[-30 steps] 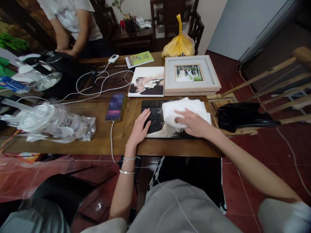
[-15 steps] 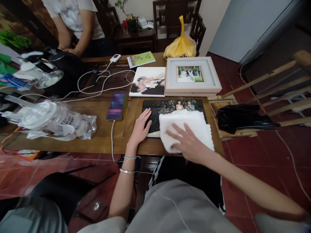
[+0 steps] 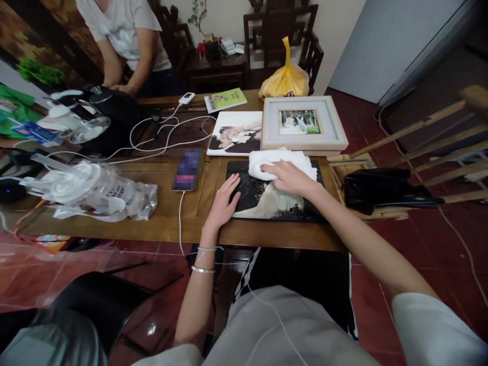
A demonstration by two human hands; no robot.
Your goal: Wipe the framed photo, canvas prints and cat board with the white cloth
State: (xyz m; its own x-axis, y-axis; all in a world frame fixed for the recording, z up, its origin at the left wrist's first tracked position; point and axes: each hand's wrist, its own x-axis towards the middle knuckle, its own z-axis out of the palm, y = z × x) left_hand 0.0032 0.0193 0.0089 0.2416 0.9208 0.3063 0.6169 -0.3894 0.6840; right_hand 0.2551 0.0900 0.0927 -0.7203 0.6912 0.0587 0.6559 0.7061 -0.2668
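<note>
A dark photo panel [image 3: 244,199] with a pale gown in its picture lies flat near the table's front edge. My left hand [image 3: 224,201] rests on its left edge, fingers stretched out and holding nothing. On the panel's upper part my right hand [image 3: 287,177] presses a bunched white towel [image 3: 305,161], fingers curled into it. The towel hides the top of the picture and reaches close to the photo frame behind it. The lower part of the panel shows uncovered.
Behind the panel are a white-edged photo print [image 3: 232,145] and a thick framed photo [image 3: 269,124]. A phone [image 3: 187,170] on a cable lies to the left, beyond it a bagged plastic cup [image 3: 110,190]. A yellow bag [image 3: 285,81] stands behind; a person [image 3: 129,46] sits across.
My right hand has slid the towel away from me to the panel's far edge, and its fingers have gone from spread to curled. My left hand stays on the panel's left edge.
</note>
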